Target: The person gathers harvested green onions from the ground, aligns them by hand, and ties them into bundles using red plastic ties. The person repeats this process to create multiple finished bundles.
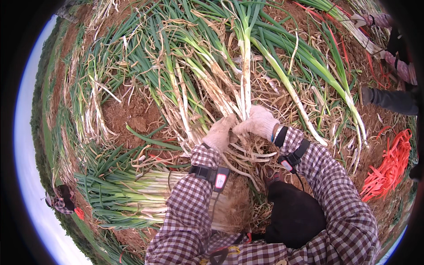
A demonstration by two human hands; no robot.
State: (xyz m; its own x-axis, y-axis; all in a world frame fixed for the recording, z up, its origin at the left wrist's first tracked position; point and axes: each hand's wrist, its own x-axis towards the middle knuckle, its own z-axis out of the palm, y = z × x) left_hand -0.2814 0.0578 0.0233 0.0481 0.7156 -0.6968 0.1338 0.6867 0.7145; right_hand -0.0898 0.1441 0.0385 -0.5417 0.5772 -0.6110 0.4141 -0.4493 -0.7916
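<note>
My left hand [220, 134], in a pale knit work glove, closes round the lower white stalks of soil-streaked spring onions [212, 82] that lie on a heap. Close beside it, my right hand [259, 123], gloved alike, grips the white shanks of an upright-pointing green onion [246, 66] near the roots. Its leaves spread toward the top of the view. Below my left forearm lies a thick bundle of cleaned spring onions [149, 195], leaves to the left and root ends [237, 205] to the right. My fingertips are partly hidden among stalks and dry leaves.
Red plastic strips [387, 165] lie in a pile on the soil at the right. Loose long onions [291, 92] rest right of my hands. A co-worker's gloved hand [359, 20] touches onions at top right; another person [63, 200] is far left. More onions [92, 106] lie left.
</note>
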